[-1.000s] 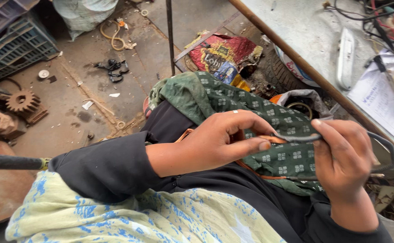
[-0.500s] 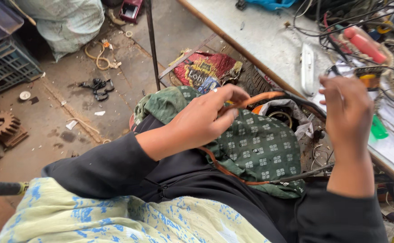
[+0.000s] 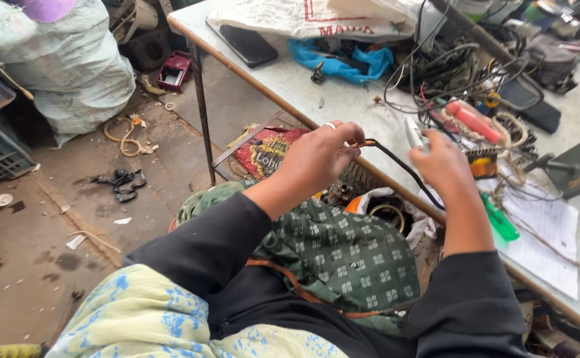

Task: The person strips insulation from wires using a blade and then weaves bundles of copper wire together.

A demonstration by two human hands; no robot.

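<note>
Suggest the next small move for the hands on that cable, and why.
Probably bring the tool in the right hand onto the cable just past the left hand. The left pinches the cable's orange end, the black run sags between the hands, and the tool tip sits above it, off the cable.

Your left hand pinches a black cable with an orange tip, over a green checked cloth; pink tool, blue bag, green screwdriver on grey table.
</note>
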